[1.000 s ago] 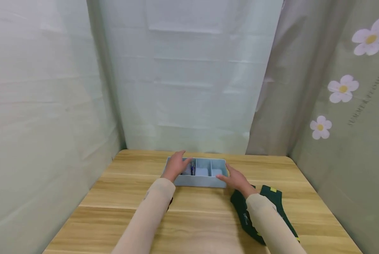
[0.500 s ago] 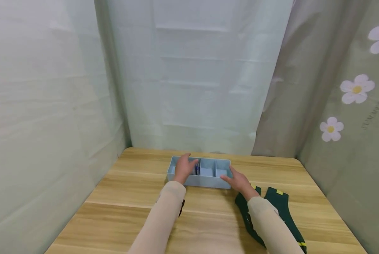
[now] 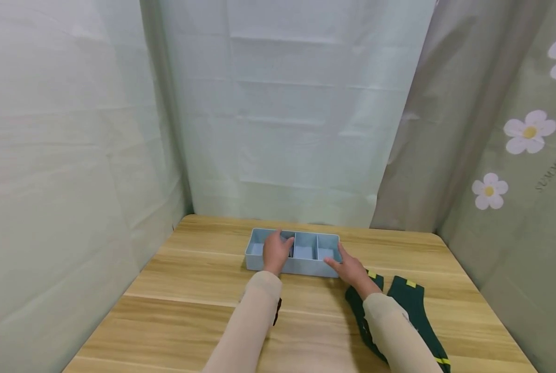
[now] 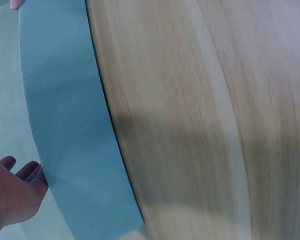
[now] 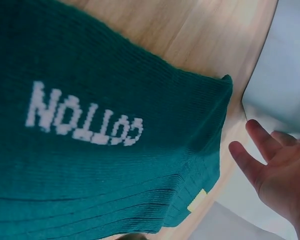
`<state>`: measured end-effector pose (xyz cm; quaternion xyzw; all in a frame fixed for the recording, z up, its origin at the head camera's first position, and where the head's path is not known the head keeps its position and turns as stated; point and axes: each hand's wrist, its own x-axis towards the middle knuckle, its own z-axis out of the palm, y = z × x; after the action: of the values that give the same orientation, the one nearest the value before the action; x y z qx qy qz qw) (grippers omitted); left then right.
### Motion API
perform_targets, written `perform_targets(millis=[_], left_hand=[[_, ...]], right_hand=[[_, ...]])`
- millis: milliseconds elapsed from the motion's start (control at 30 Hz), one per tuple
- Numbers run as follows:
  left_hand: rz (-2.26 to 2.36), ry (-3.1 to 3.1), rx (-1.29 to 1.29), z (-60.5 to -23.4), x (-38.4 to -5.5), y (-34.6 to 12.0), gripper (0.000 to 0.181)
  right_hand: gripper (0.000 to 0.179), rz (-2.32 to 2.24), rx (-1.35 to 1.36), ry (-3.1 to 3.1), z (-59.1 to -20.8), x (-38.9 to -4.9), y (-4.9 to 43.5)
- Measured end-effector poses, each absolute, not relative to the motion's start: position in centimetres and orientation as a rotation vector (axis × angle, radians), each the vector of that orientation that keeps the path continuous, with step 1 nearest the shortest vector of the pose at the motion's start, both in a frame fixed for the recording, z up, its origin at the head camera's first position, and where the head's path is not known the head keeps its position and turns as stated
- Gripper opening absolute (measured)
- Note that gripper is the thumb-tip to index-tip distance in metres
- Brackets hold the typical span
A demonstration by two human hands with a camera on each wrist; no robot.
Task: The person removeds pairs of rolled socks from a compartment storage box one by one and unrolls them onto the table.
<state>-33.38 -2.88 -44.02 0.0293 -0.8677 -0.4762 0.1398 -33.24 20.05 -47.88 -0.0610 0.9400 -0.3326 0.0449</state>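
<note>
A light blue divided box (image 3: 306, 267) stands near the far edge of the wooden table. My left hand (image 3: 275, 253) reaches down into its second compartment from the left; the fingertips and anything between them are hidden there. In the left wrist view, that hand (image 4: 15, 195) shows bent fingers over the box's front wall (image 4: 75, 115). My right hand (image 3: 351, 269) is at the box's right end, thumb at the front rim and fingers along the side, fairly straight. Below the right wrist lies a pair of dark green socks (image 3: 410, 305) with yellow patches; one sock (image 5: 105, 115) bears white "COTTON" lettering.
Pale cloth hangs behind the table (image 3: 203, 311) and along both sides. White flowers (image 3: 529, 132) are printed on the right cloth. The right forearm (image 3: 394, 326) passes over the socks.
My left hand has moved right and lower, into the second compartment, uncovering the leftmost one and covering the small dark items seen earlier. My right hand stays at the box's right end.
</note>
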Motion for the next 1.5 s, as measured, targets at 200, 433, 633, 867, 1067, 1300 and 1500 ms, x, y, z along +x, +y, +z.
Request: perform_targets(millis=[200,433,633,867,1067,1300,1500], left_hand=[[-1.365,-2.46,0.181,-44.8,-33.5,-2.3,0.05],[-1.31,-2.484,0.316,-44.7,-33.7,-1.5,0.051],[-1.224,-2.549,0.412,-44.9,-34.5,-0.7,0.046],[-1.177,-2.587,0.475,-45.1,-35.3,-0.3,0.032],[-1.089,-2.609,0.486,-45.5,-35.8,-0.3,0.02],[-0.969,-2.707,0.466,-45.7,-36.0,-0.3,0.014],[-0.853,-2.82,0.42,-45.9,-36.7,-0.4,0.018]], right_hand=[[0.084,-1.001,-0.164,2.867,-47.6,-32.9,19.7],[0.084,-1.001,-0.149,2.866,-47.3,-32.8,19.5],[0.084,-1.003,-0.134,2.862,-47.4,-32.9,19.8],[0.084,-1.027,-0.109,2.847,-47.6,-32.7,20.1],[0.084,-1.069,-0.115,2.85,-47.5,-32.7,19.6],[0.084,-1.064,-0.094,2.847,-47.6,-32.8,19.4],[0.083,-1.059,-0.108,2.859,-47.5,-32.9,19.4]])
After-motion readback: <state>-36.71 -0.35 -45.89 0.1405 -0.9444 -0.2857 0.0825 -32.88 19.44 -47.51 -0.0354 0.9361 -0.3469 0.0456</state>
